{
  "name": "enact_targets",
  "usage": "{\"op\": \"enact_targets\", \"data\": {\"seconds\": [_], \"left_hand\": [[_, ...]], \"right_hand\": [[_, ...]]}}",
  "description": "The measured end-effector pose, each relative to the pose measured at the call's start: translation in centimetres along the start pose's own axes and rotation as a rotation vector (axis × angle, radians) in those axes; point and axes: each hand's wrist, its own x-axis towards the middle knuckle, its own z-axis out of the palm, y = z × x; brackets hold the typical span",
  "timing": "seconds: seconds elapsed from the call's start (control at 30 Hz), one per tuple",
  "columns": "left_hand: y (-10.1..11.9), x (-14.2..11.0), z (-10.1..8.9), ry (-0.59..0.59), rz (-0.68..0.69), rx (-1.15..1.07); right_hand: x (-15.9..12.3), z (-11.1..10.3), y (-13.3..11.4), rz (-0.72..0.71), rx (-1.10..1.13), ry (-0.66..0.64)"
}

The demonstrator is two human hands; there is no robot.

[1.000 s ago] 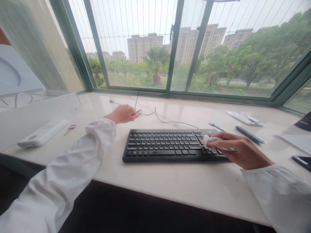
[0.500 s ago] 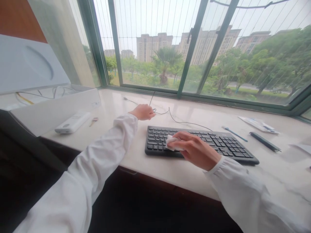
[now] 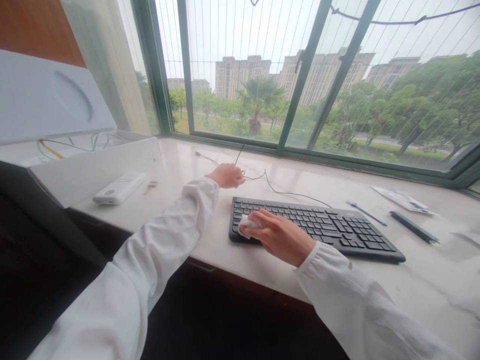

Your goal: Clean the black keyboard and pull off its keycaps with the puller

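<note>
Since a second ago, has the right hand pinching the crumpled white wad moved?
Yes, leftward: against the long black keyboard, the right hand has gone from the right-hand keys toward the left end.

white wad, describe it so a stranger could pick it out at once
Find the long black keyboard on the pale worktop. Near its left end, the person's right hand pinches the white wad. It is the only small, soft-looking white lump there, standing out against the dark keys.

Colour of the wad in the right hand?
The wad is white, best seen in the head view.
</note>
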Motion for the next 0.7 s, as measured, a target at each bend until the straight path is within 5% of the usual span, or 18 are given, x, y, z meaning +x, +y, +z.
{"op": "enact_targets", "data": {"seconds": [0.43, 0.7], "left_hand": [[0.0, -0.1, 0.0, -0.013, 0.008, 0.002], [-0.3, 0.0, 0.2, -0.013, 0.002, 0.003]], "right_hand": [[-4.8, -0.2, 2.2, 0.050, -0.029, 0.001], [-10.2, -0.2, 4.1, 0.139, 0.019, 0.083]]}}
